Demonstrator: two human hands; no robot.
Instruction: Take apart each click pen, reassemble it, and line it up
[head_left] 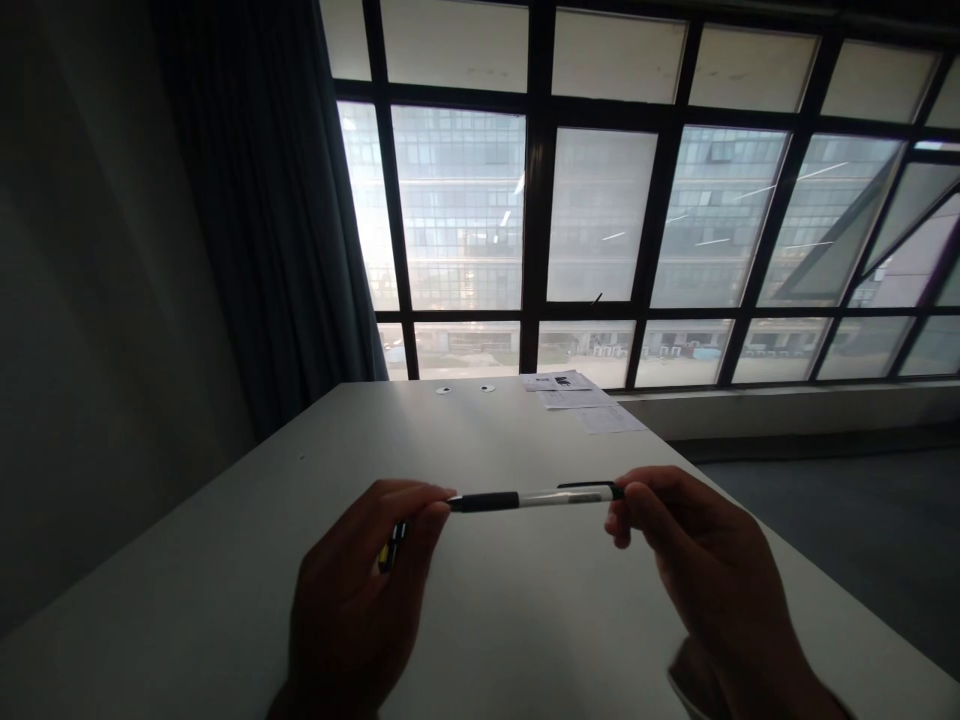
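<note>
A retractable pen (555, 498) with a dark grip and a clear barrel is held level above the white table (495, 620). My left hand (360, 590) pinches its tip end between thumb and forefinger. At the clip end, my right hand (697, 550) grips it with thumb and fingers. A small black and yellow object (392, 548) shows behind the left thumb; whether it is in the hand or on the table I cannot tell, as fingers partly hide it.
Several printed sheets (577, 398) lie at the table's far right corner. Two white round pieces with dark centres, a left one (443, 391) and a right one (487, 389), sit near the far edge. A dark curtain (285, 200) and large windows (592, 220) stand beyond.
</note>
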